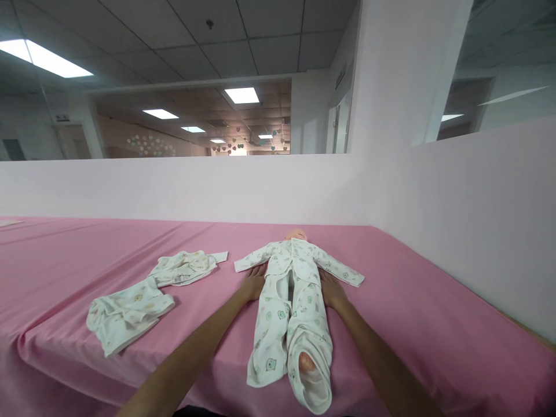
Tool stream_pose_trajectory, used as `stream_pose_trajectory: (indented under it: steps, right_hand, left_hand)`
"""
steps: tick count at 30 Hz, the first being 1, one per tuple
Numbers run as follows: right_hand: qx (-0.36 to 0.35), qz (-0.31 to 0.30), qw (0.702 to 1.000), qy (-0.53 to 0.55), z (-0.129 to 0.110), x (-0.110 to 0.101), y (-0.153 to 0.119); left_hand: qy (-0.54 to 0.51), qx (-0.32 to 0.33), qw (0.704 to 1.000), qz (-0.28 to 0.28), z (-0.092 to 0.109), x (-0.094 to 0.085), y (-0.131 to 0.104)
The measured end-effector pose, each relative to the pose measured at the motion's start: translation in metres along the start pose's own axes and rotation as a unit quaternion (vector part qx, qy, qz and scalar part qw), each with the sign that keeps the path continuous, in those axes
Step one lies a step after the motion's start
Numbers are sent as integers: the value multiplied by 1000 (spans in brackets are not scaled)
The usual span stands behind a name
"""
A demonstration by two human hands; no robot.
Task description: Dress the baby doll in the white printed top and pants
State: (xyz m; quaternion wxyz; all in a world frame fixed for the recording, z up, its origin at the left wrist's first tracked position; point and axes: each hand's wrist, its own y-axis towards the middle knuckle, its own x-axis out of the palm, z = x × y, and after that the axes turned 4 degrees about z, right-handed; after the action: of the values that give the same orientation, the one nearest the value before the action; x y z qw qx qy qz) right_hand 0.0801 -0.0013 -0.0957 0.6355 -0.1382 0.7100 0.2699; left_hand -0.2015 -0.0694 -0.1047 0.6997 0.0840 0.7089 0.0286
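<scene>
A doll (296,234) lies on its back on the pink cloth, dressed in a white printed top (292,258) and matching trousers (271,330). Its sleeves spread out to both sides. One foot shows inside the open right trouser leg; the left leg's end hides the other. My left hand (255,282) lies against the left side of the doll's waist, fingers extended and partly under the sleeve. On the opposite side, my right hand (330,289) rests beside the waist, its fingers partly hidden by the clothing. Neither hand visibly grips the fabric.
Two crumpled white printed garments, a lower one (130,313) and an upper one (185,267), lie left of the doll on the pink cloth (208,341). A white wall (217,188) with windows stands behind and to the right.
</scene>
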Motion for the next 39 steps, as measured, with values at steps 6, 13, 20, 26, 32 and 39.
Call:
stream_pose_trajectory:
  steps: [6, 13, 20, 26, 32, 39]
  right_hand:
    - [1, -7, 1000, -11, -1, -2, -1]
    - [1, -7, 1000, -10, -2, -4, -2]
    - [6, -13, 1000, -9, -3, -5, -2]
    - [10, -16, 1000, -6, -3, -4, -2]
    - [4, -11, 1000, -7, -2, -3, -2]
    - [8, -19, 1000, -14, -1, -2, -1]
  left_hand:
    - [-2, -5, 1000, -2, 1, -3, -1]
    - [-7, 0, 1000, -4, 1, -2, -1]
    - [4, 1, 1000, -5, 0, 0, 0]
    - [14, -1, 1000, -8, 0, 0, 1]
    - [12, -1, 1000, -5, 0, 0, 0]
    - [7, 1, 1000, -9, 1, -3, 0]
